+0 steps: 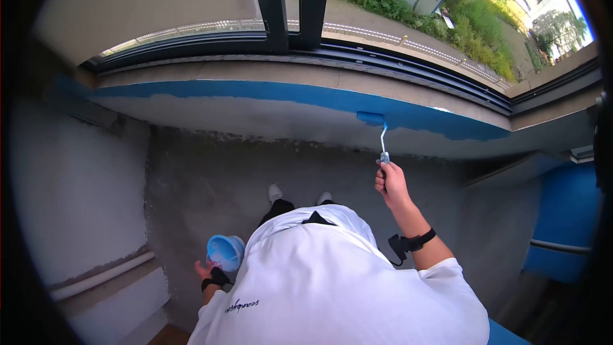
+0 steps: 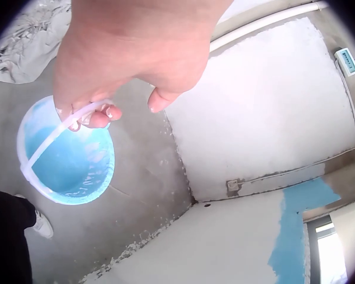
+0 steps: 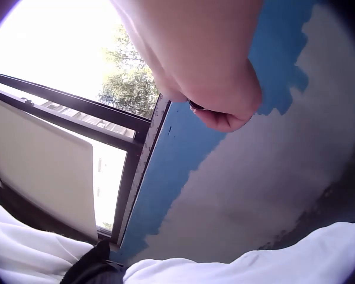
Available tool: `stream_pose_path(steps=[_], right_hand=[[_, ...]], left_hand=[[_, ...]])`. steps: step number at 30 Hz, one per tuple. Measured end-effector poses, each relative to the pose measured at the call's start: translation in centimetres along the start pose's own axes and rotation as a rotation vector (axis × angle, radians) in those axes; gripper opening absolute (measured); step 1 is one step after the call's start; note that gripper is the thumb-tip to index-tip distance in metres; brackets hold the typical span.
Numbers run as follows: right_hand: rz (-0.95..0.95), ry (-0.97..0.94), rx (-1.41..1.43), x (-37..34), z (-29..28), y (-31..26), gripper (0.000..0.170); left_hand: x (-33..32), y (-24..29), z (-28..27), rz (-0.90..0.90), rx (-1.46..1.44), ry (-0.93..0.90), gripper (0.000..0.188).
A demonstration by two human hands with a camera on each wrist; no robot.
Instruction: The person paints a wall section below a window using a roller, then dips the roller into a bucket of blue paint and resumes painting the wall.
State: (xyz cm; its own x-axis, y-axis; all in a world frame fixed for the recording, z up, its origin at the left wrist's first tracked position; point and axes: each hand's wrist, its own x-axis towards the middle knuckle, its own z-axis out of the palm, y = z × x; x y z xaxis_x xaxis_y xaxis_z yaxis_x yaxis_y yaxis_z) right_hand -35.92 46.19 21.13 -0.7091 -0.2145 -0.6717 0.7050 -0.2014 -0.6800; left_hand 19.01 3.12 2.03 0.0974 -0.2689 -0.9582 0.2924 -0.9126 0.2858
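Beneath a dark-framed window, the right hand grips a blue-sleeved, wire-framed paint roller at the lower edge of the blue-painted band on a white wall (the right-wrist view hides the roller). Left of the person's white shirt, the left hand holds a pale blue round plastic bucket; only the left-wrist view clearly shows fingers curled round its white handle.

The bucket looks smooth plastic, the floor matt, rough concrete.
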Motion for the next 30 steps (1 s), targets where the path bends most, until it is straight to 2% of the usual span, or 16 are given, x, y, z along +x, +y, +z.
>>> stream_pose_path(steps=[3, 5, 11, 17, 21, 30], right_hand=[[0.003, 0.007, -0.070, 2.4, 0.5, 2.1, 0.014], [0.079, -0.056, 0.026, 4.3, 0.0, 3.3, 0.014], [0.148, 0.035, 0.066, 6.0, 1.1, 3.5, 0.013], [0.083, 0.017, 0.119, 0.1, 2.9, 1.3, 0.015], [0.001, 0.068, 0.032, -2.0, 3.9, 0.5, 0.016], [0.098, 0.076, 0.112, 5.7, 4.0, 4.0, 0.013]], left_hand=[[1.4, -0.1, 1.1, 0.006, -0.002, -0.027, 0.047], [2.3, 0.9, 2.4, 0.002, -0.080, -0.044, 0.045], [6.3, 4.4, 4.8, 0.024, 0.050, -0.130, 0.040], [7.8, 5.4, 6.5, 0.049, 0.000, -0.116, 0.039], [8.4, 5.3, 6.2, 0.062, 0.040, -0.120, 0.039], [10.0, 4.6, 4.9, 0.046, 0.001, -0.106, 0.038]])
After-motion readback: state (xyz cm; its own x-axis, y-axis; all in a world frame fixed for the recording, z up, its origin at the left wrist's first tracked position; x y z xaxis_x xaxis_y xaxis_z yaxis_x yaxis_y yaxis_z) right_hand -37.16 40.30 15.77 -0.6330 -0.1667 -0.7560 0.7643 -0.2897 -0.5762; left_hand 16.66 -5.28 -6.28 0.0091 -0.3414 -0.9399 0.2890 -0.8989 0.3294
